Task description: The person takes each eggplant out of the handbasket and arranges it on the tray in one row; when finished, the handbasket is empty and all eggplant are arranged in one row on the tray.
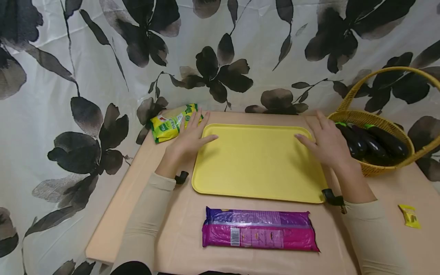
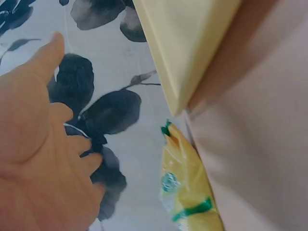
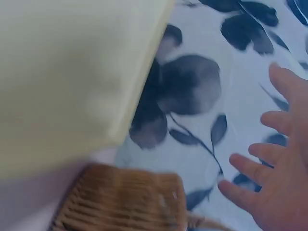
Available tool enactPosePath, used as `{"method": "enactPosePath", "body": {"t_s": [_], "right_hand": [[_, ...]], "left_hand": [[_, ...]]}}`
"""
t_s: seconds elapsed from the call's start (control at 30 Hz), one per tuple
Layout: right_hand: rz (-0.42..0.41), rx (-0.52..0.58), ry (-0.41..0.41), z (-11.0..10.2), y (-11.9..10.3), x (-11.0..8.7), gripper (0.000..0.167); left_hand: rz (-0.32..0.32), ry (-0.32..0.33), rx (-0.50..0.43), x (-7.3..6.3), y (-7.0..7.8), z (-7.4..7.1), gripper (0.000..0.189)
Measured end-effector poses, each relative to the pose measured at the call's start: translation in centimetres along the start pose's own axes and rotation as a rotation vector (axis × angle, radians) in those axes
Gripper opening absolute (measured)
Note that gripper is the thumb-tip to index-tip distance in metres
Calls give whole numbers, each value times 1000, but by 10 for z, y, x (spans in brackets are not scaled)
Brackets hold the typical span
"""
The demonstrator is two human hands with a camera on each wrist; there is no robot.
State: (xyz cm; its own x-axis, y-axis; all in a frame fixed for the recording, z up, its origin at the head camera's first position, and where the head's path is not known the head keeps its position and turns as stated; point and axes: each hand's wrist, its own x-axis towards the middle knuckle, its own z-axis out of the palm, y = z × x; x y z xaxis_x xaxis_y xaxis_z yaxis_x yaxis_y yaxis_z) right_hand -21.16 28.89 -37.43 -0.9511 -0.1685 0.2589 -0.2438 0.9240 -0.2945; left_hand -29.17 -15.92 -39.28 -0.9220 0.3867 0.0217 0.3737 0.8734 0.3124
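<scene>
A flat yellow tray [image 1: 258, 164] lies on the table between my two hands. My left hand [image 1: 189, 139] is held over the tray's left edge with fingers spread, overlapping a yellow-green packet [image 1: 168, 126] in the head view. In the left wrist view that hand [image 2: 48, 144] has nothing in its grasp, apart from the packet [image 2: 185, 187] and the tray corner [image 2: 178, 91]. Over the tray's right edge my right hand [image 1: 328, 143] is spread too. The right wrist view shows this hand [image 3: 279, 159] holding nothing, beside the tray [image 3: 72, 86].
A wicker basket [image 1: 374, 170] with a tall handle stands at the right, holding several eggplants [image 1: 371, 143]. Before the tray lies a long purple-pink packet [image 1: 259, 229]. A small yellow sachet [image 1: 410, 216] sits at the far right. Floral cloth [image 1: 213, 68] hangs behind the table.
</scene>
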Motion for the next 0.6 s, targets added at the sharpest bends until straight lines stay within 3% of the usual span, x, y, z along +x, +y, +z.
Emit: {"method": "enactPosePath", "body": {"t_s": [0.13, 0.23, 0.37, 0.47, 0.6], "right_hand": [[80, 101, 67, -20, 13, -5, 77], [138, 155, 73, -33, 28, -9, 76], [205, 155, -18, -48, 48, -17, 76], [236, 125, -115, -55, 61, -22, 77], [267, 89, -225, -60, 74, -26, 81]], "left_hand": [[-1, -57, -192, -4, -13, -1, 92], [4, -134, -312, -5, -25, -1, 90], [34, -234, -378, -6, -37, 2, 87], [47, -284, -369, -6, -41, 5, 87], [22, -353, -367, -6, -45, 10, 89]]}}
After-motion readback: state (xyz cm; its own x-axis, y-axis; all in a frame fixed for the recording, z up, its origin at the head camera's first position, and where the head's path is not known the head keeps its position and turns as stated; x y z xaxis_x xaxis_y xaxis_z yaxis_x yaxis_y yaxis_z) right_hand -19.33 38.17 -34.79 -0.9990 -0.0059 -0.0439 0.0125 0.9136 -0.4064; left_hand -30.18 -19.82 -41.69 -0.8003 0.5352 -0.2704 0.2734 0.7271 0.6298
